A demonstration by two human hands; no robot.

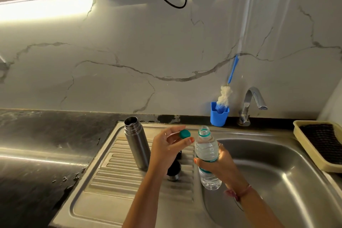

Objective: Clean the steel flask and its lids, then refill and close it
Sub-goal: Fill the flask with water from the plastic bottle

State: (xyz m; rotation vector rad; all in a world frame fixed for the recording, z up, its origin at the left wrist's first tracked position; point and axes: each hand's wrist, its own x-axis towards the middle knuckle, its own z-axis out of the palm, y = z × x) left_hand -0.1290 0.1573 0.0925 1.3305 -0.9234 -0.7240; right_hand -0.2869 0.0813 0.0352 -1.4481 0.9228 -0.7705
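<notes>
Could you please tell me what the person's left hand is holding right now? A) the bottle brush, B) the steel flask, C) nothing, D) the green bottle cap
D: the left hand pinches the green bottle cap between thumb and fingers, beside the open mouth of the plastic water bottle that the right hand grips; the steel flask stands untouched on the drainboard.

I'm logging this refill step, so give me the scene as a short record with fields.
flask: steel flask upright on the draining board, mouth open
left hand: left hand pinches the green cap
right hand: right hand grips the water bottle, uncapped, over the sink edge
lids: dark lids on the board, partly hidden by the left hand
</notes>
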